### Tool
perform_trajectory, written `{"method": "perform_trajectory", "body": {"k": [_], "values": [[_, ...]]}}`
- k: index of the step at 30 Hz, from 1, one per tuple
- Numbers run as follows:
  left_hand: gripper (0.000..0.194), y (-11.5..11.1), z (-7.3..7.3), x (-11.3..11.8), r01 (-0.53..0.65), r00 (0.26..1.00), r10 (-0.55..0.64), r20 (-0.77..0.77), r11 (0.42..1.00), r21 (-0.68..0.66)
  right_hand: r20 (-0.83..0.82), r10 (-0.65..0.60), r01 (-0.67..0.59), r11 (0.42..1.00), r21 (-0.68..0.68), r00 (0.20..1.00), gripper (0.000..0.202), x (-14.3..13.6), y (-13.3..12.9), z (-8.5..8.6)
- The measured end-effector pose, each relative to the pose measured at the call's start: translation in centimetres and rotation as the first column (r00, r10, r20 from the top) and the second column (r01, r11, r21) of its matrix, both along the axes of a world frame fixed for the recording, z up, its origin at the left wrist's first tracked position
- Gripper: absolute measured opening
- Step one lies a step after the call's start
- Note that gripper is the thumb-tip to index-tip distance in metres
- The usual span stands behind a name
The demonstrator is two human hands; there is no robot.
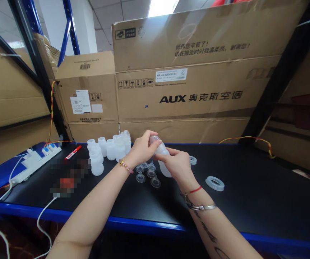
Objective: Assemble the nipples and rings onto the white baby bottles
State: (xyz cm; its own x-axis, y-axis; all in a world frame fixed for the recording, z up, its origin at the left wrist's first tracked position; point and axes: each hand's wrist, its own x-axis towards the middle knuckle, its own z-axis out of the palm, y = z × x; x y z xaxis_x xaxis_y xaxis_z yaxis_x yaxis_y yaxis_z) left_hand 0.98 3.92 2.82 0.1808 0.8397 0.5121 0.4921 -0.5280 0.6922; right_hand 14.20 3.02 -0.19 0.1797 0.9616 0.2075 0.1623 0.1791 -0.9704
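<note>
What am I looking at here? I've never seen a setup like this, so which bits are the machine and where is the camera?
There is no robot here: the two bare hands belong to a person. The single picture comes from a camera worn on that person's head, looking forward and down. The left hand and the right hand together hold a pale, see-through bottle, the left nearer its top.

On the black table, similar bottles stand in a group to the left. Small clear discs lie near the hands, and clear rings lie to the right. Farther left are a red marker and a white power strip. Large cardboard stands behind. One patch is blurred out, so I can't name it.
</note>
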Motion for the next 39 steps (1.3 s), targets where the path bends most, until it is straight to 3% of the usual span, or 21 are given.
{"method": "perform_trajectory", "body": {"k": [8, 13, 17, 22, 28, 32, 39], "values": [[0.030, 0.0, -0.2, 0.1, 0.026, 0.999, -0.026, 0.028, 1.000, -0.016, 0.102, -0.090, 0.080, 0.992, 0.099, 0.991, 0.020, -0.2, -0.2, 0.2], [0.037, 0.1, 0.0, -0.3, 0.069, 0.992, -0.068, 0.109, 0.998, -0.004, 0.089, -0.034, 0.015, 0.978, 0.207, 0.995, 0.021, -0.7, 0.0, 0.3], [0.042, 0.6, 0.1, -0.8, 0.194, 0.957, -0.182, 0.225, 0.981, -0.031, 0.069, 0.000, -0.012, 0.984, 0.179, 0.998, 0.026, -1.3, -0.1, 0.5], [0.045, 1.1, -0.2, -1.1, 0.252, 0.932, -0.223, 0.287, 0.965, -0.069, 0.018, 0.048, -0.050, 0.993, 0.110, 0.999, 0.033, -1.5, 0.0, 0.3], [0.044, 1.8, -0.2, -1.1, 0.189, 0.929, -0.155, 0.337, 0.979, -0.072, 0.066, 0.140, -0.143, 0.988, 0.052, 0.988, 0.041, -1.3, 0.5, -0.1], [0.042, 1.7, 0.3, -1.2, 0.127, 0.903, -0.074, 0.424, 0.987, -0.098, 0.145, 0.137, -0.133, 0.990, -0.040, 0.980, 0.043, -1.5, 0.5, 0.0], [0.044, 1.5, -0.1, -0.8, 0.135, 0.888, -0.082, 0.452, 0.987, -0.086, 0.050, 0.132, -0.126, 0.986, -0.109, 0.990, 0.018, -1.7, 0.2, 0.3]]}}
